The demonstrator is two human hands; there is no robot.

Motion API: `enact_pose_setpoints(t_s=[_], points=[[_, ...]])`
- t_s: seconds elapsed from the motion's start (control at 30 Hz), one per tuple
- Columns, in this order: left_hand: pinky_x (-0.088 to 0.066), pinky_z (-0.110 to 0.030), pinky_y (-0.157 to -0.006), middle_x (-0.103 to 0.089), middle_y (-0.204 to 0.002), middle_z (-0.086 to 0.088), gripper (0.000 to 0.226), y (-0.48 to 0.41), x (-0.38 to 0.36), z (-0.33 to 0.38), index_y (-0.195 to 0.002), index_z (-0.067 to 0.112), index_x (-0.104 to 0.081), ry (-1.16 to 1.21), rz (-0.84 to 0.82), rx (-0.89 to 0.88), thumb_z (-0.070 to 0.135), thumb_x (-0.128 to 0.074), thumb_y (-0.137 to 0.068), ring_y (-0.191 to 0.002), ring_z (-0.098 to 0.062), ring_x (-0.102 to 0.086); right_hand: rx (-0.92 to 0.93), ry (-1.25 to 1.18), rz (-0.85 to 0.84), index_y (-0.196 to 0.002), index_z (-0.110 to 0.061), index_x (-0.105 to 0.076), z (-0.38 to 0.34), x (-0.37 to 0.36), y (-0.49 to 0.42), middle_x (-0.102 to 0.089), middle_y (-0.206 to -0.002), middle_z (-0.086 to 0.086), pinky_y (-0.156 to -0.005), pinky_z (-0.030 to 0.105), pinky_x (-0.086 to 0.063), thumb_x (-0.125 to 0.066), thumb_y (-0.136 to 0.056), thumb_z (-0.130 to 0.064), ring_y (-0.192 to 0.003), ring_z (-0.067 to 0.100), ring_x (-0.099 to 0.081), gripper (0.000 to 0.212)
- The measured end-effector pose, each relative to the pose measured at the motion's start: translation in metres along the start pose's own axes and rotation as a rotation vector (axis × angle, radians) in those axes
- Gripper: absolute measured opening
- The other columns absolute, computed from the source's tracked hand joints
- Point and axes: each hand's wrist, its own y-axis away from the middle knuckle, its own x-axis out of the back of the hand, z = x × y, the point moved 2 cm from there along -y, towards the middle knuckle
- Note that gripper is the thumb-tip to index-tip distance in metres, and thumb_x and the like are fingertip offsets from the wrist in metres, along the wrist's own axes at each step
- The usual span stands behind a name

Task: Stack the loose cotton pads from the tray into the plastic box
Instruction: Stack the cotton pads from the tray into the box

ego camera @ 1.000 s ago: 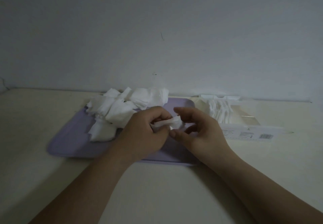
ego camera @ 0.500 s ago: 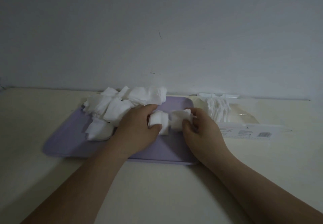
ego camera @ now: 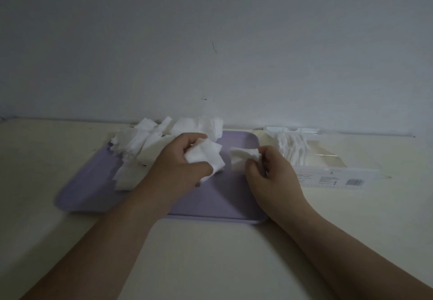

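A lilac tray (ego camera: 218,203) lies on the table with a heap of loose white cotton pads (ego camera: 150,140) at its back left. My left hand (ego camera: 178,170) is over the tray's middle, closed on a small bunch of cotton pads (ego camera: 206,156). My right hand (ego camera: 269,173) is just to the right, pinching another cotton pad (ego camera: 243,156) above the tray's right side. The clear plastic box (ego camera: 323,159) sits right of the tray, with a row of pads (ego camera: 293,147) standing inside it.
The box's front panel carries a white label with a barcode (ego camera: 355,182). A pale wall (ego camera: 210,53) rises directly behind the tray and box. The cream table (ego camera: 199,252) extends toward me in front of the tray.
My hands have pulled apart, each keeping some pads. The right hand has shifted right toward the box, and the left hand has lifted its bunch slightly.
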Motion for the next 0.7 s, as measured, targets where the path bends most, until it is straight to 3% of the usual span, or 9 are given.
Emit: enact_pose_setpoints(t_s=[0.1, 0.17, 0.27, 0.43, 0.53, 0.63, 0.7], points=[[-0.064, -0.032, -0.069, -0.072, -0.109, -0.005, 0.045, 0.001, -0.003, -0.001, -0.11, 0.03, -0.07, 0.068, -0.031, 0.051, -0.002, -0.076, -0.078, -0.098, -0.02, -0.07, -0.001, -0.033, -0.002, -0.088, -0.021, -0.057, -0.002, 0.0, 0.001, -0.056, -0.069, -0.006, -0.057, 0.013, -0.039, -0.058, -0.097, -0.019, -0.066, 0.004, -0.054, 0.009], [-0.061, -0.029, -0.069, -0.076, -0.105, -0.008, 0.035, 0.001, -0.004, -0.003, -0.106, 0.021, -0.072, 0.113, -0.055, 0.066, -0.004, -0.075, -0.082, -0.099, -0.022, -0.072, -0.016, -0.063, -0.017, -0.091, -0.019, -0.06, -0.001, 0.0, 0.001, -0.061, -0.075, -0.004, -0.059, 0.018, -0.041, -0.059, -0.097, -0.023, -0.071, 0.01, -0.057, 0.008], [-0.063, -0.037, -0.076, -0.08, -0.098, -0.008, 0.022, -0.001, -0.004, -0.005, -0.103, 0.013, -0.075, 0.152, -0.09, 0.078, -0.002, -0.073, -0.087, -0.097, -0.026, -0.076, -0.032, -0.086, -0.01, -0.093, -0.018, -0.063, -0.001, 0.001, 0.0, -0.067, -0.08, 0.0, -0.064, 0.026, -0.045, -0.06, -0.097, -0.025, -0.072, 0.014, -0.06, 0.008], [-0.06, -0.041, -0.082, -0.08, -0.105, -0.011, 0.025, 0.0, -0.005, -0.007, -0.114, 0.01, -0.073, 0.231, -0.136, 0.077, 0.001, -0.071, -0.091, -0.1, -0.031, -0.076, -0.048, -0.163, -0.011, -0.095, -0.024, -0.067, 0.001, 0.0, -0.001, -0.069, -0.075, -0.009, -0.06, 0.012, -0.043, -0.068, -0.095, -0.025, -0.067, 0.002, -0.062, 0.002], [-0.059, -0.041, -0.081, -0.078, -0.11, -0.014, 0.026, 0.002, -0.008, -0.006, -0.117, 0.007, -0.069, 0.321, -0.192, 0.098, 0.002, -0.07, -0.091, -0.102, -0.032, -0.076, -0.075, -0.287, -0.044, -0.095, -0.023, -0.07, 0.001, 0.0, -0.001, -0.075, -0.077, -0.011, -0.065, 0.016, -0.05, -0.072, -0.094, -0.026, -0.071, 0.0, -0.069, 0.004], [-0.057, -0.038, -0.077, -0.078, -0.108, -0.014, 0.025, 0.003, -0.011, -0.008, -0.115, 0.008, -0.071, 0.296, -0.217, 0.092, 0.004, -0.072, -0.091, -0.099, -0.029, -0.074, -0.081, -0.467, -0.087, -0.095, -0.02, -0.075, -0.002, -0.002, 0.0, -0.081, -0.089, -0.004, -0.079, 0.029, -0.058, -0.072, -0.094, -0.015, -0.086, 0.012, -0.077, 0.006], [-0.056, -0.035, -0.071, -0.079, -0.105, -0.013, 0.02, 0.003, -0.012, -0.009, -0.109, 0.012, -0.074, 0.271, -0.222, 0.081, 0.004, -0.072, -0.09, -0.093, -0.024, -0.07, -0.064, -0.515, -0.117, -0.099, -0.018, -0.079, -0.003, -0.001, 0.001, -0.082, -0.093, -0.003, -0.083, 0.027, -0.058, -0.072, -0.094, -0.01, -0.091, 0.013, -0.077, 0.012]])
